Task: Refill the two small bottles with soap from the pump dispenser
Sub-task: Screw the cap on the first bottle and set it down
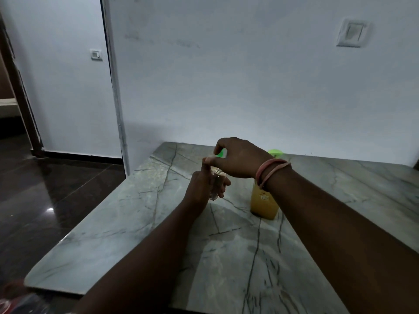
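Observation:
My left hand (204, 186) holds a small clear bottle (215, 184) upright a little above the marble table, its open threaded neck facing up. My right hand (238, 158) lies over the green pump head (221, 153) of the soap dispenser (264, 203), fingers curled around the nozzle, which sits just above the bottle's mouth. The dispenser's body holds yellow-orange soap and stands on the table under my right wrist. A green part (275, 152) shows behind my wrist. Only one small bottle is in view.
The grey-green veined marble table (226, 257) runs back to a white wall (226, 87). Its left edge drops to a dark glossy floor (56, 189). A doorway stands at the far left. Pink bangles (269, 172) circle my right wrist.

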Tool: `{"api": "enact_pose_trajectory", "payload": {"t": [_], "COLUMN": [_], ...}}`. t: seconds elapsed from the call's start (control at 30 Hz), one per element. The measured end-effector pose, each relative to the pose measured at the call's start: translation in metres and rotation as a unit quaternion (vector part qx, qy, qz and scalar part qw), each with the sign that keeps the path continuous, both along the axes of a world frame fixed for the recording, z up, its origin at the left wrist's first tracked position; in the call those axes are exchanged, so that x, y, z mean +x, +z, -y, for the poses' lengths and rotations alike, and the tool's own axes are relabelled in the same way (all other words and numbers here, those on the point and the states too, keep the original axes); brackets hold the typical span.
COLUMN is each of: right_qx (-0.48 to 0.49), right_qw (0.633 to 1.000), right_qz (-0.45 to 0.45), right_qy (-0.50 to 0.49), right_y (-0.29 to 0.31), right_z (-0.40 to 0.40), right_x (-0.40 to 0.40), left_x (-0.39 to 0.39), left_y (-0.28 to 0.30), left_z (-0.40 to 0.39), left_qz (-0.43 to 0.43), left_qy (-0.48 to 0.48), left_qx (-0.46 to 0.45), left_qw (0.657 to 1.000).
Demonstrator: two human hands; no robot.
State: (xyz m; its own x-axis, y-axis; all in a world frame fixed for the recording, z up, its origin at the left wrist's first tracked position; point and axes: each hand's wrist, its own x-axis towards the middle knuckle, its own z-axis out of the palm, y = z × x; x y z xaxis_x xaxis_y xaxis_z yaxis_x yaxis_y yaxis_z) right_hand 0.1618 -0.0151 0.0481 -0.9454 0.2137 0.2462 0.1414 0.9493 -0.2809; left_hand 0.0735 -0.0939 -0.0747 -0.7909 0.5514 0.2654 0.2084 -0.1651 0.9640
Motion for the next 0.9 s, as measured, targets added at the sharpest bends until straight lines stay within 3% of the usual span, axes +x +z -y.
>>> {"api": "enact_pose_trajectory", "payload": {"t": [0.13, 0.33, 0.63, 0.77, 0.9], "right_qx": [0.042, -0.075, -0.181, -0.173, -0.126], "right_qw": [0.999, 0.990, 0.968, 0.962, 0.962], "right_qz": [-0.021, -0.116, -0.036, -0.107, -0.114], "right_qy": [-0.027, -0.010, -0.173, -0.184, -0.212], "right_y": [-0.003, -0.007, -0.086, -0.112, -0.130], "right_z": [0.005, 0.009, -0.001, -0.008, -0.012], "right_x": [-0.002, -0.001, -0.044, -0.050, -0.052], "left_x": [0.002, -0.007, -0.021, -0.020, -0.023], "left_y": [0.003, 0.001, -0.008, -0.007, -0.009], "left_z": [0.001, 0.004, -0.001, -0.003, -0.005], "left_qz": [-0.004, 0.002, 0.044, 0.042, 0.052], "left_qy": [0.004, 0.025, 0.154, 0.147, 0.130], "left_qx": [0.006, 0.009, 0.066, 0.083, 0.082], "left_qw": [1.000, 1.000, 0.985, 0.985, 0.987]}}
